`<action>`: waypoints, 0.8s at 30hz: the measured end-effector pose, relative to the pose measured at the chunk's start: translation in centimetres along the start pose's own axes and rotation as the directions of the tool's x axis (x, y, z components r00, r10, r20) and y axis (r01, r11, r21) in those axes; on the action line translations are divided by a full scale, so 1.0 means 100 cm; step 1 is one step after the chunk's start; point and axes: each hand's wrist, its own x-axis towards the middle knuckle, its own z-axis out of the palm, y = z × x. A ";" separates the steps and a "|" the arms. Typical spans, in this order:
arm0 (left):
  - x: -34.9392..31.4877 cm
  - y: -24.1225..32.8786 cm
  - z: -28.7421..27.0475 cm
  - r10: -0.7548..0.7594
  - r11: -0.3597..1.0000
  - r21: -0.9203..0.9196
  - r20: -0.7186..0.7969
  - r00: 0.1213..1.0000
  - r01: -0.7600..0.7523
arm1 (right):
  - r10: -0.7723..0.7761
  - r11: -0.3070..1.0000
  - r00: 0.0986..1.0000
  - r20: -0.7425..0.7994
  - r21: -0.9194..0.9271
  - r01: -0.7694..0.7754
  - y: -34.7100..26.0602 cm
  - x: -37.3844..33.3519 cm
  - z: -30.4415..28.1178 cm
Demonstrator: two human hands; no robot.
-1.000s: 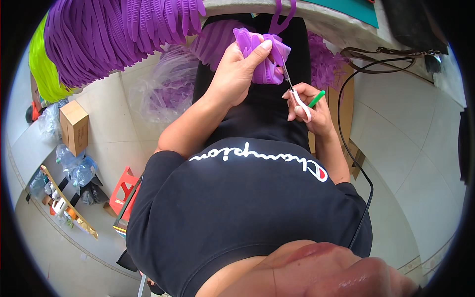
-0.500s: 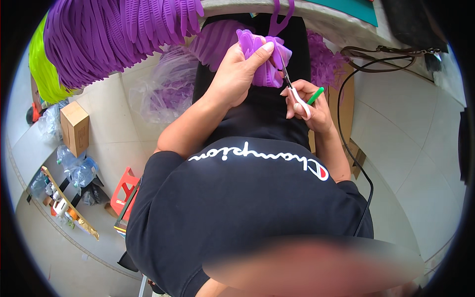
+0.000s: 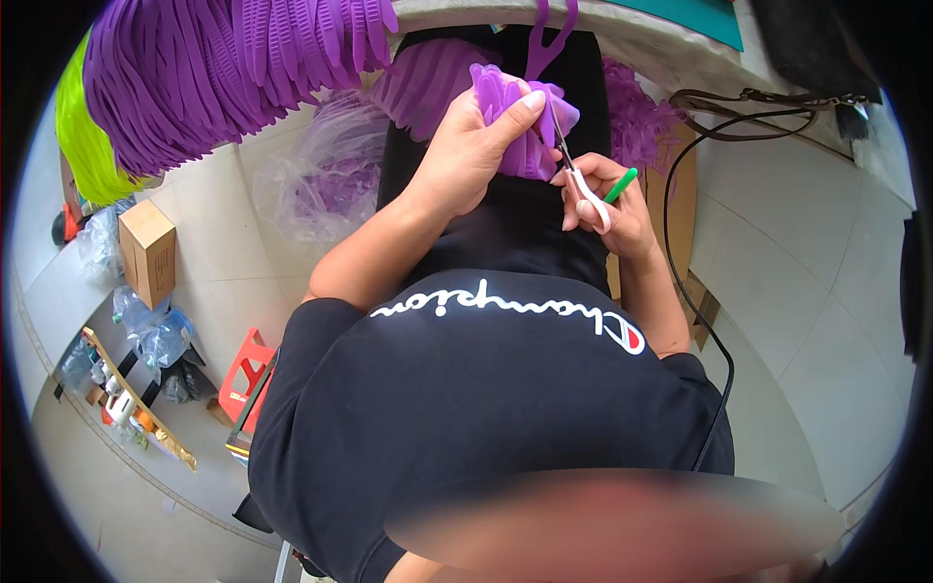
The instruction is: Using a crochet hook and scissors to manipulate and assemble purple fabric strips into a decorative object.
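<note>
My left hand (image 3: pixel 473 151) grips a bunch of purple rubber strap pieces (image 3: pixel 515 121) above my lap. My right hand (image 3: pixel 607 199) holds small scissors (image 3: pixel 580 180) with white and green handles, their blades at the right edge of the purple bunch. A single purple strap (image 3: pixel 549 34) hangs down from the table edge just above the bunch. More purple pieces lie on my lap under both hands.
Large bundles of purple straps (image 3: pixel 214 68) and yellow-green ones (image 3: pixel 83 136) hang at upper left. A clear bag of purple scraps (image 3: pixel 321 185), a cardboard box (image 3: pixel 148 248) and a red stool (image 3: pixel 243 374) are on the tiled floor at left. A black cable (image 3: pixel 680 194) runs down at right.
Both hands keep their hold; the purple bunch and the scissors shifted only slightly.
</note>
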 end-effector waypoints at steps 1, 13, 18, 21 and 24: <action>0.000 0.000 0.001 0.000 1.000 0.000 0.001 1.000 0.000 | 0.000 1.000 1.000 -0.001 0.000 0.000 0.000 0.000 0.001; -0.002 -0.009 0.004 0.073 0.996 -0.045 0.003 0.997 -0.073 | -0.023 1.000 0.999 -0.022 0.004 0.023 -0.002 0.000 0.003; -0.004 -0.014 0.002 0.138 0.986 0.095 0.005 0.990 -0.138 | -0.026 0.999 0.999 -0.025 0.024 0.027 0.002 0.000 0.002; -0.004 -0.018 0.000 0.166 0.973 0.158 0.017 0.986 -0.166 | -0.021 0.998 1.000 -0.002 0.052 0.021 0.001 0.001 0.001; -0.007 -0.018 0.001 0.202 0.958 0.193 0.062 0.977 -0.210 | -0.022 0.996 0.999 0.023 0.089 0.020 0.004 0.001 -0.003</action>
